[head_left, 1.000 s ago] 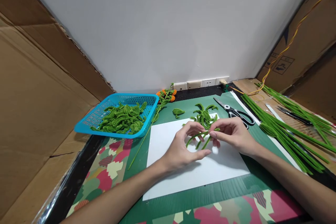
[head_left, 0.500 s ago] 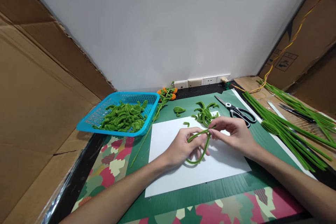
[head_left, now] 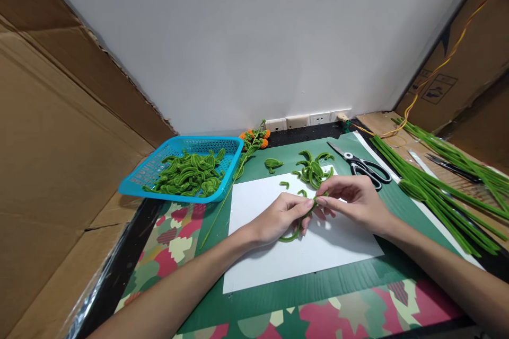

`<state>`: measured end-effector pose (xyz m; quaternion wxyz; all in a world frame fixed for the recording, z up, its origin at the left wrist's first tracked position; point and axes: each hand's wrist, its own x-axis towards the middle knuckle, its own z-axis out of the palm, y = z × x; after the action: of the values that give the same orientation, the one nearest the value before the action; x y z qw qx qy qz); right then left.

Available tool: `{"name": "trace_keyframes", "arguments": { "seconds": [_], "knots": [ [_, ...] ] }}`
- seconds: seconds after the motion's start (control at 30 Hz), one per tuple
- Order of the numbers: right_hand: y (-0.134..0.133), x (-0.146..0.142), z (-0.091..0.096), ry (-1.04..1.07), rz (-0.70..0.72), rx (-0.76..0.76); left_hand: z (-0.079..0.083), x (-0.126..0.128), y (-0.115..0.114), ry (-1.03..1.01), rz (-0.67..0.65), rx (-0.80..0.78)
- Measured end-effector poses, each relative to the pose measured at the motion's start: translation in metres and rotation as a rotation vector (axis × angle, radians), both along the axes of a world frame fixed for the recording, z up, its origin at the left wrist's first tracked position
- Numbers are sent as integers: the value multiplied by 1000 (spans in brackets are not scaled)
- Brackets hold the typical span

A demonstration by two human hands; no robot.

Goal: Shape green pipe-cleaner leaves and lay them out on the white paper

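Note:
A green pipe cleaner (head_left: 292, 238) is bent into a loop between my two hands, above a white sheet of paper (head_left: 254, 270). My left hand (head_left: 284, 214) pinches it near the fingertips, and the loop's lower curve shows below that hand. Close beside, my right hand (head_left: 350, 201) grips the pipe cleaner between thumb and index finger. The fingers hide much of the upper part where both hands meet. Just beyond the right hand lies a small heap of green pipe-cleaner leaves (head_left: 314, 169), with a short cut piece (head_left: 284, 184) to its left.
A blue basket (head_left: 230, 183) of green leaves stands at left. Beside it lies a stem with orange flowers (head_left: 254, 140). Black-handled scissors (head_left: 368, 169) rest right of the heap. Bundled green pipe cleaners (head_left: 437, 201) lie farther right, near tweezers (head_left: 453, 168). Wall sockets (head_left: 298, 122) line the back.
My left thumb and fingers have moved up to the right hand's fingertips, pinching where the pipe cleaner's strands meet. Less of the loop now shows.

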<state>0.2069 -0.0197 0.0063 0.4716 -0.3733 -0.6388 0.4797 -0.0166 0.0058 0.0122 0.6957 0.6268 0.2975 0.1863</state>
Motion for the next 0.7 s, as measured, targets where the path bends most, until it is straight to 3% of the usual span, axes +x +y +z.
{"name": "trace_keyframes", "arguments": {
  "seconds": [0.33, 0.5, 0.7],
  "knots": [
    [5, 0, -2, 28, -38, -14, -5, -1, 0, -18, 9, 66],
    [3, -1, -3, 54, -98, -10, -4, -1, -2, -42, 30, 19],
    [5, -4, -7, 135, -59, -66, -6, -4, 0, -5, 14, 13]
  ]
}}
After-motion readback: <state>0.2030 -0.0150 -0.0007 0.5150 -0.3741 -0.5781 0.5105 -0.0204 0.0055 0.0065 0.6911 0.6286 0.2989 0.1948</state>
